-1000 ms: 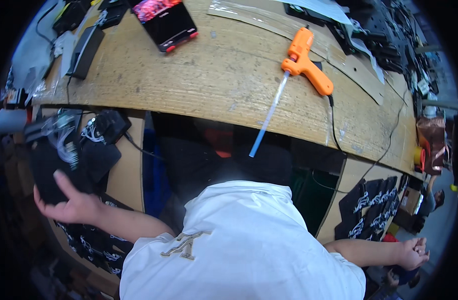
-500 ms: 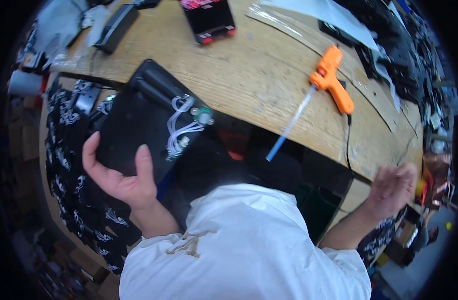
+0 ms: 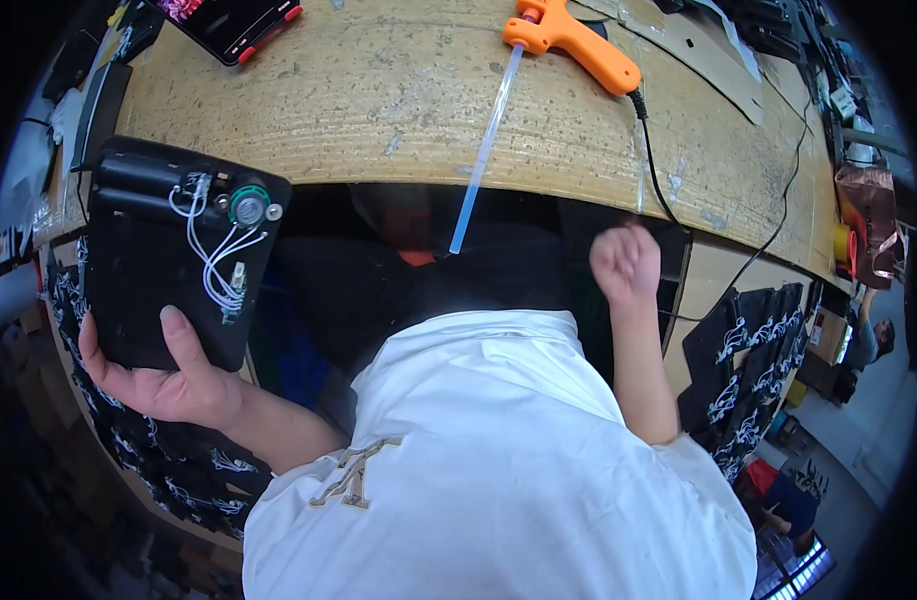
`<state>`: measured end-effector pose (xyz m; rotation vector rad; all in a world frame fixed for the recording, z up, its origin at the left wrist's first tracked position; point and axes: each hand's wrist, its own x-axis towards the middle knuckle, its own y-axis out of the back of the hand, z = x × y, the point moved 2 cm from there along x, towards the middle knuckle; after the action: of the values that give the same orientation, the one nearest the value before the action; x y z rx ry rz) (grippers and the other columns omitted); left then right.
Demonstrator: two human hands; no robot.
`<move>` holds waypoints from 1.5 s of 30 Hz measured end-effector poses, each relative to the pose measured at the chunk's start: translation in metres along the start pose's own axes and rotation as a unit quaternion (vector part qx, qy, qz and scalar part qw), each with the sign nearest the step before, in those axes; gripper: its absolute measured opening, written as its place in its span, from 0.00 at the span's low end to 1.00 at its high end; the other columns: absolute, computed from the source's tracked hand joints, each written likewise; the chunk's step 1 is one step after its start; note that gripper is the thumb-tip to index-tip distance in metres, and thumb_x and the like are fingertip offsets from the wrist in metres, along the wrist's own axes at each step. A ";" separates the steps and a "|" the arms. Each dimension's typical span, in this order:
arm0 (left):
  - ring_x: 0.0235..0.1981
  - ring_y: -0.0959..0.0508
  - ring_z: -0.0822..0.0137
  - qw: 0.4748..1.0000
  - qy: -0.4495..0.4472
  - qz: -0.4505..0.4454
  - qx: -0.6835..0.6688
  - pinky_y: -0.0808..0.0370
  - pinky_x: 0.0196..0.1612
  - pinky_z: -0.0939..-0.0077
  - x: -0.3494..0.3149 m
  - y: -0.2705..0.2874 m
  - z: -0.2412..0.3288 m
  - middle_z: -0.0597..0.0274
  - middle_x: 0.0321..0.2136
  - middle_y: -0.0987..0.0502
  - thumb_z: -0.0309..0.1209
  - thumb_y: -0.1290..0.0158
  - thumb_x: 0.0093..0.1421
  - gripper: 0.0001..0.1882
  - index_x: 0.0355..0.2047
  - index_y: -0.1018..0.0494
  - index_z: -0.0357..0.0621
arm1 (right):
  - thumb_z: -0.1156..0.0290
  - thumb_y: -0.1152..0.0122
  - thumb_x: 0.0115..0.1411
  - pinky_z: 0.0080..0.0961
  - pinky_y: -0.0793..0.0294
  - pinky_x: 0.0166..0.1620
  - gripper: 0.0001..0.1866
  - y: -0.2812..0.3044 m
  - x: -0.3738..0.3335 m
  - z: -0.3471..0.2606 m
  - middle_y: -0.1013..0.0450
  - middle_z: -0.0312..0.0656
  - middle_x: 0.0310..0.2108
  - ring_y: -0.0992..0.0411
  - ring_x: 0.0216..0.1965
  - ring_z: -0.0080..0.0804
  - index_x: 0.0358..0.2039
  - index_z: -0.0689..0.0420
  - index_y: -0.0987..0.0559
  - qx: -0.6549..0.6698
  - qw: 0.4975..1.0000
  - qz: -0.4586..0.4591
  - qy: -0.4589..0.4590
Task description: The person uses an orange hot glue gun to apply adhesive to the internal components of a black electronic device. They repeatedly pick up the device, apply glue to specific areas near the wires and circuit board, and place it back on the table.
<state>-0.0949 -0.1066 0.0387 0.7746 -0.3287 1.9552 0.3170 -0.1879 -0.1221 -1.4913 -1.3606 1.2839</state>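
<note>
My left hand (image 3: 168, 385) grips the near edge of a black plastic panel (image 3: 158, 270), thumb on top and fingers beneath. On the panel are white wires (image 3: 206, 260), a round green-rimmed part (image 3: 248, 206) and a small green circuit board (image 3: 234, 303). My right hand (image 3: 626, 265) is curled closed near the table's front edge, empty of anything I can make out; its inside is hidden. An orange glue gun (image 3: 578, 45) lies on the table, with a long translucent glue stick (image 3: 483, 150) reaching out past the table edge.
Black panels with white wires are stacked at the right (image 3: 748, 350) and lower left (image 3: 178, 490). A phone-like screen (image 3: 228, 25) lies at the far left of the wooden table (image 3: 358, 110). The gun's black cord (image 3: 658, 180) runs down toward the right-hand stack.
My right hand has come inward from the right side and is curled tighter. The view has shifted, and the panel in my left hand is turned more upright.
</note>
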 end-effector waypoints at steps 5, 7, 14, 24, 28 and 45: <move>0.48 0.28 0.60 1.000 0.009 0.028 0.011 0.31 0.55 0.67 0.003 -0.006 0.001 0.48 0.48 0.32 0.14 0.50 0.55 0.24 0.53 0.39 0.33 | 0.66 0.52 0.60 0.36 0.27 0.41 0.14 0.135 0.015 -0.043 0.26 0.49 0.39 0.27 0.41 0.39 0.40 0.60 0.25 -0.761 0.472 0.442 0.054; 0.48 0.29 0.61 0.999 0.033 0.039 -0.015 0.32 0.54 0.68 0.007 -0.012 0.004 0.48 0.49 0.32 0.15 0.50 0.55 0.23 0.52 0.38 0.33 | 0.65 0.48 0.57 0.35 0.26 0.40 0.15 0.183 0.007 -0.038 0.25 0.48 0.40 0.26 0.42 0.39 0.41 0.60 0.24 -0.698 0.413 0.582 0.053; 0.43 0.26 0.64 0.985 0.153 -0.037 -0.074 0.26 0.45 0.74 0.016 -0.089 -0.018 0.51 0.45 0.30 0.19 0.44 0.55 0.23 0.51 0.38 0.34 | 0.62 0.39 0.52 0.31 0.24 0.36 0.15 0.261 -0.113 -0.012 0.22 0.47 0.35 0.22 0.36 0.39 0.34 0.60 0.19 -0.538 0.383 0.744 -0.098; 0.18 0.32 0.78 0.942 0.100 -0.194 0.256 0.34 0.23 0.86 0.022 -0.105 -0.004 0.66 0.22 0.28 0.35 0.44 0.59 0.18 0.47 0.33 0.45 | 0.63 0.42 0.53 0.31 0.25 0.40 0.14 0.281 -0.199 0.081 0.22 0.48 0.35 0.22 0.37 0.40 0.32 0.60 0.19 -0.815 0.325 0.421 -0.227; 0.14 0.41 0.84 0.972 0.110 -0.137 0.154 0.45 0.18 0.89 -0.023 -0.064 0.000 0.74 0.12 0.36 0.32 0.50 0.63 0.11 0.27 0.27 0.38 | 0.64 0.44 0.53 0.33 0.26 0.43 0.13 0.296 -0.147 0.048 0.22 0.50 0.35 0.23 0.39 0.41 0.31 0.61 0.19 -0.731 0.497 0.443 -0.149; 0.17 0.26 0.57 0.730 0.107 -0.634 -0.231 0.30 0.22 0.70 -0.141 -0.091 0.047 0.53 0.18 0.27 0.22 0.47 0.53 0.03 0.24 0.26 0.35 | 0.79 0.35 0.49 0.12 0.35 0.32 0.21 0.035 -0.026 0.033 0.30 0.32 0.25 0.32 0.28 0.15 0.46 0.62 0.25 -0.507 0.838 0.192 0.072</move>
<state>0.0479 -0.1840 -0.0239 0.2446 -0.0627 0.5729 0.2951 -0.2224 -0.1579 -2.6162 -1.8075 0.5779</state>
